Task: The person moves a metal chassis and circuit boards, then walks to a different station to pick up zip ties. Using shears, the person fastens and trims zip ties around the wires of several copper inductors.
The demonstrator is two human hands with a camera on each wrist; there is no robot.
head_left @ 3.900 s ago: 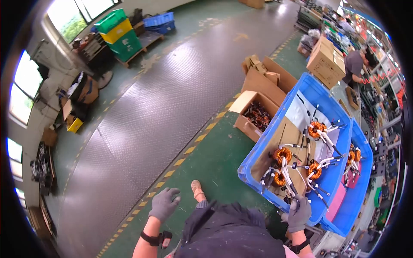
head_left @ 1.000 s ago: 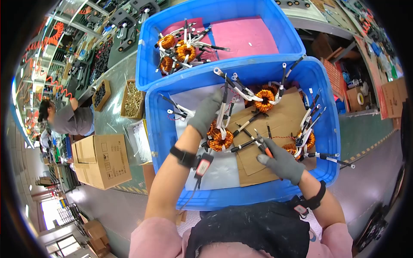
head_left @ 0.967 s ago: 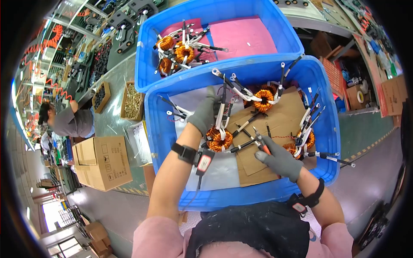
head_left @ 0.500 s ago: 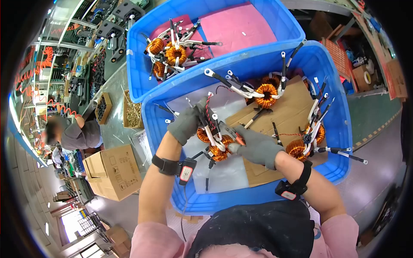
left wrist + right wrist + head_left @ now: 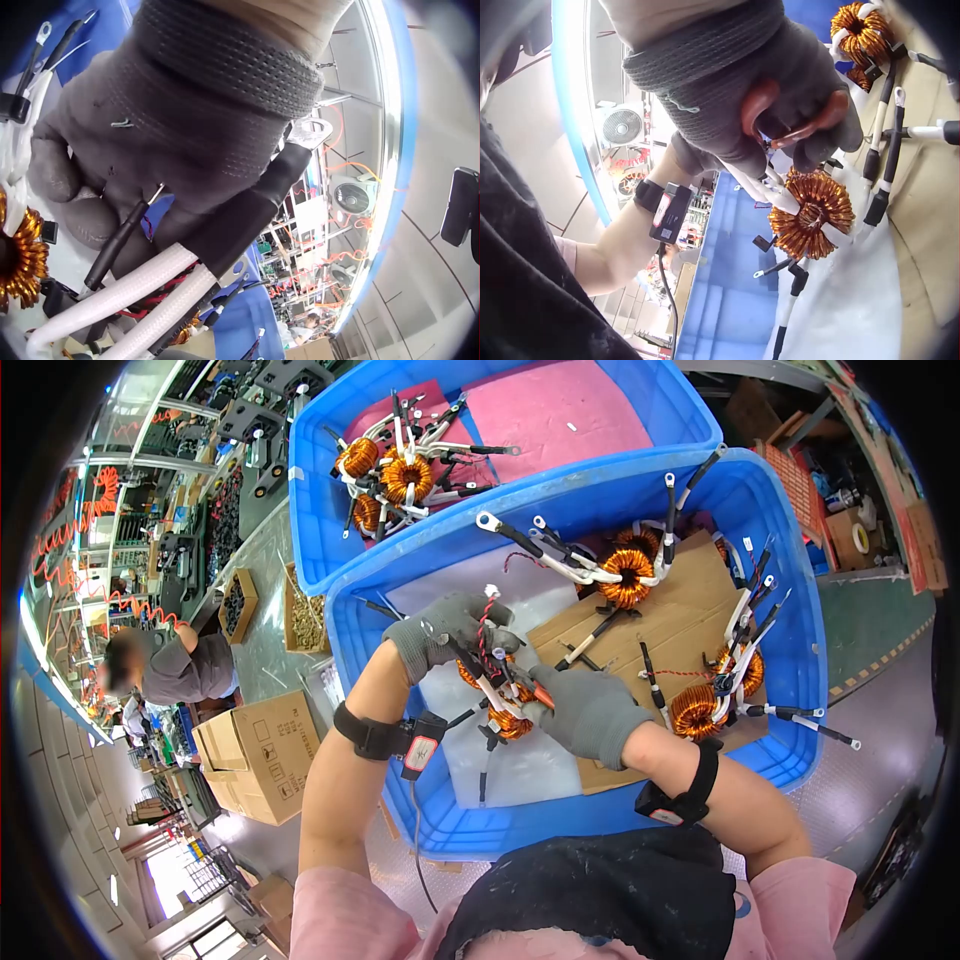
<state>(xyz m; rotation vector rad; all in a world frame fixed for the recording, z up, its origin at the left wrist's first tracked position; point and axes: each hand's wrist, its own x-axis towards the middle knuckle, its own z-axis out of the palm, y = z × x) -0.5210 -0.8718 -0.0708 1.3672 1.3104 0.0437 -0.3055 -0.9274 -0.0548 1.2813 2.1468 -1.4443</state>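
Observation:
In the head view, a copper-wound toroidal coil with white and black leads lies in the near blue bin. My gloved left hand is at its leads, fingers curled round them beside a twisted red-black wire. My gloved right hand grips pliers with red-orange handles, their head among the same leads. The right wrist view shows the curved handles within the fingers, just above the coil. Close to the left wrist camera, a thick black-sleeved lead crosses the left hand; the pliers' tips are hidden.
More coils with upright leads and ring terminals stand around the near bin on cardboard. Beyond is a second blue bin with coils and pink sheets. A carton and another person are to the left.
Earlier the person faced the aisle, then turned to the bins. Over the last second the right hand has brought the pliers leftward to the coil's leads, and the left hand has come lower.

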